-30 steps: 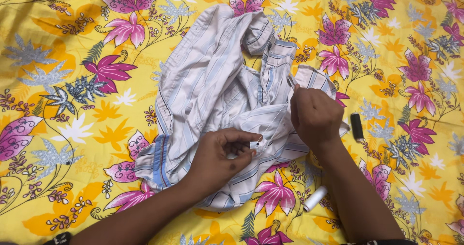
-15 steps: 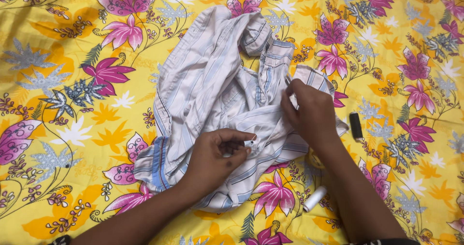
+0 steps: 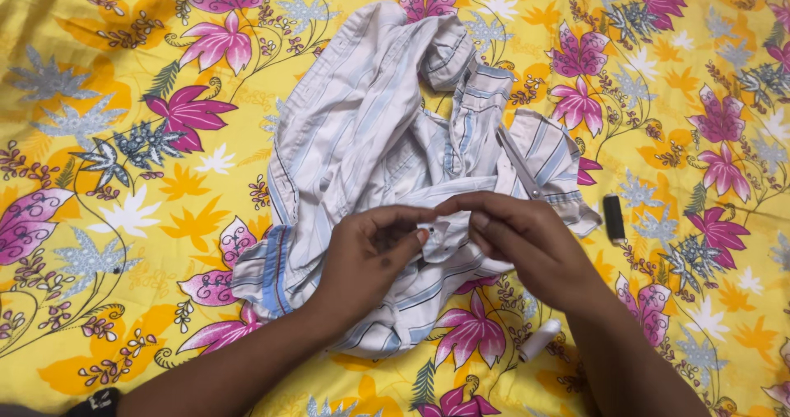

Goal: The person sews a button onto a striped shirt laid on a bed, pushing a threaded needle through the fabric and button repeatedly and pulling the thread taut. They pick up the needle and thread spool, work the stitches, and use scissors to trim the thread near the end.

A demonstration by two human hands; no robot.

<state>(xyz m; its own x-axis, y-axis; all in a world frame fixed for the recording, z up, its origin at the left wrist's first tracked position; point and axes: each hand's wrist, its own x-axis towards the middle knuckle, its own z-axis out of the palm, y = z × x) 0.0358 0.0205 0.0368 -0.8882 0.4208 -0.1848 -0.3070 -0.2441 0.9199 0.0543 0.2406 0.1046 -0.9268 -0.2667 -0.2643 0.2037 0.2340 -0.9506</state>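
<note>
Near the middle of the flowered bedsheet (image 3: 99,137), the left hand (image 3: 366,261) and right hand (image 3: 527,248) meet over the crumpled striped shirt (image 3: 370,137), each grip pinched narrow on one small fold of it. Scissors (image 3: 518,164) lie open-bladed on the cloth just beside the right hand; a tug on the shirt could likely drag them or snag a finger.

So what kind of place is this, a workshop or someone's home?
Most likely a home, perhaps a bed or floor used for hand sewing. A yellow flowered sheet covers everything, with a crumpled striped shirt, scissors and thread spools lying on it.
</note>
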